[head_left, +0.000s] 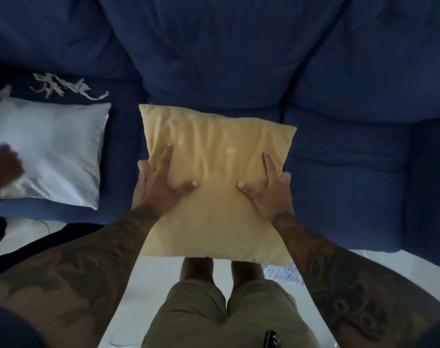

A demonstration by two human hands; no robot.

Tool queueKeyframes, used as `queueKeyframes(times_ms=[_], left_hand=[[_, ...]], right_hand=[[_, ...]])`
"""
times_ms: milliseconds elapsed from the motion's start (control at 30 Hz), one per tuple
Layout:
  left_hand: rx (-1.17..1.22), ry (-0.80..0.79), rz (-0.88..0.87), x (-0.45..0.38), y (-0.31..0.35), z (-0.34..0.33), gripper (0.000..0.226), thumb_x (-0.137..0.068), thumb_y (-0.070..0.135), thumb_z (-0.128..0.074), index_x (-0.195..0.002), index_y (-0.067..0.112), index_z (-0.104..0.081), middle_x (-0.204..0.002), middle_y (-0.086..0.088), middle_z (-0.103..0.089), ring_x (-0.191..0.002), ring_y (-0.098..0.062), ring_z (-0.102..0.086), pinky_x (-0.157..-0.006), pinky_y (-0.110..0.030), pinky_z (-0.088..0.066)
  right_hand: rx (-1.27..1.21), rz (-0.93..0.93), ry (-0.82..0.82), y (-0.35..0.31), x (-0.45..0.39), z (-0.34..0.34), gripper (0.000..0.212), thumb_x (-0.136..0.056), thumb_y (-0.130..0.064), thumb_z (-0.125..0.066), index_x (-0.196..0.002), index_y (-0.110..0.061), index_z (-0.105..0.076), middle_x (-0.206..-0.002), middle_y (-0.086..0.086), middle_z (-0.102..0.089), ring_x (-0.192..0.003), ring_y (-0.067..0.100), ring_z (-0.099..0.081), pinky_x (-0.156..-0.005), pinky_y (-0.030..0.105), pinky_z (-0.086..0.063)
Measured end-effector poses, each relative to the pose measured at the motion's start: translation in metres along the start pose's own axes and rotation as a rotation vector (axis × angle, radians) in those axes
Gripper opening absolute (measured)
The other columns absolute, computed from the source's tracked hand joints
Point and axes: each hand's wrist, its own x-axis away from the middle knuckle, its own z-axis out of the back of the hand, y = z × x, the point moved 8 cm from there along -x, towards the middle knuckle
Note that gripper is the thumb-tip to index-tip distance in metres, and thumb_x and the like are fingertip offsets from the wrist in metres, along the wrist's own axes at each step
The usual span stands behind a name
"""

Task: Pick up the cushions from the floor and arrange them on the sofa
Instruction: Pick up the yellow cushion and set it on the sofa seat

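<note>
Gripping the yellow cushion (213,177) by its sides, my left hand (161,189) and right hand (266,192) hold it over the sofa (339,172), fingers spread wide.

A single wide-angle view from a camera on the person's head, looking steeply forward and down. The blue sofa (339,71) fills the far part of the scene, curved by the lens. Both forearms reach in from the near corners, and the person's own legs stand close, directly below.
</note>
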Motion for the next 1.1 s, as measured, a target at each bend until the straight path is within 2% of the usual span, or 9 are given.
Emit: queueKeyframes(times_ms=[167, 267, 367, 533, 733, 900, 1100], left_hand=[[0.02, -0.044, 0.03, -0.03, -0.02, -0.027, 0.114, -0.07, 0.083, -0.068, -0.155, 0.06, 0.004, -0.131, -0.001, -0.024, -0.108, -0.022, -0.04, -0.098, -0.043, -0.045], [-0.027, -0.103, 0.043, -0.042, -0.03, -0.042, 0.112, -0.073, 0.081, -0.067, -0.157, 0.057, 0.003, -0.131, -0.003, -0.026, -0.117, -0.025, -0.039, -0.101, -0.044, -0.045], [-0.109, -0.192, 0.059, -0.048, -0.034, -0.056, 0.113, -0.077, 0.078, -0.067, -0.159, 0.052, 0.006, -0.138, -0.008, -0.025, -0.13, -0.032, -0.034, -0.106, -0.049, -0.042], [-0.113, -0.217, 0.114, -0.059, -0.027, -0.063, 0.116, -0.077, 0.074, -0.071, -0.159, 0.051, 0.008, -0.146, -0.008, -0.021, -0.14, -0.035, -0.028, -0.105, -0.049, -0.043], [-0.138, -0.198, 0.148, -0.051, -0.019, -0.06, 0.115, -0.079, 0.071, -0.072, -0.16, 0.049, 0.006, -0.144, -0.01, -0.024, -0.137, -0.035, -0.031, -0.099, -0.048, -0.046], [-0.19, -0.145, 0.113, -0.025, 0.008, -0.04, 0.109, -0.083, 0.071, -0.067, -0.162, 0.046, 0.004, -0.145, -0.013, -0.027, -0.129, -0.034, -0.037, -0.083, -0.042, -0.045], [-0.141, -0.056, 0.043, 0.025, 0.052, -0.011, 0.101, -0.085, 0.068, -0.066, -0.162, 0.047, -0.004, -0.142, -0.006, -0.03, -0.131, -0.026, -0.036, -0.079, -0.038, -0.045]], right_hand=[[0.009, -0.04, 0.005, 0.011, -0.033, -0.029, 0.113, -0.067, -0.083, -0.073, -0.158, -0.057, -0.012, -0.132, 0.004, -0.03, -0.119, 0.03, -0.05, -0.113, 0.053, -0.044], [0.099, -0.051, -0.035, 0.014, -0.049, -0.044, 0.111, -0.071, -0.086, -0.068, -0.16, -0.052, -0.011, -0.136, 0.008, -0.032, -0.123, 0.032, -0.046, -0.111, 0.054, -0.045], [0.222, -0.036, -0.108, 0.011, -0.062, -0.059, 0.109, -0.077, -0.085, -0.062, -0.163, -0.046, -0.009, -0.141, 0.013, -0.033, -0.129, 0.034, -0.043, -0.113, 0.052, -0.042], [0.258, -0.089, -0.132, 0.012, -0.072, -0.069, 0.107, -0.08, -0.081, -0.062, -0.164, -0.046, -0.005, -0.147, 0.015, -0.03, -0.136, 0.037, -0.038, -0.118, 0.051, -0.036], [0.267, -0.093, -0.184, 0.011, -0.065, -0.057, 0.104, -0.083, -0.078, -0.063, -0.163, -0.049, -0.003, -0.15, 0.012, -0.028, -0.139, 0.035, -0.036, -0.117, 0.052, -0.037], [0.262, -0.052, -0.245, 0.0, -0.038, -0.03, 0.097, -0.089, -0.069, -0.064, -0.164, -0.048, -0.007, -0.156, 0.009, -0.029, -0.143, 0.034, -0.033, -0.116, 0.054, -0.037], [0.253, -0.014, -0.2, -0.015, 0.003, 0.016, 0.09, -0.092, -0.06, -0.065, -0.164, -0.047, -0.013, -0.151, 0.008, -0.028, -0.139, 0.033, -0.036, -0.113, 0.052, -0.04]])
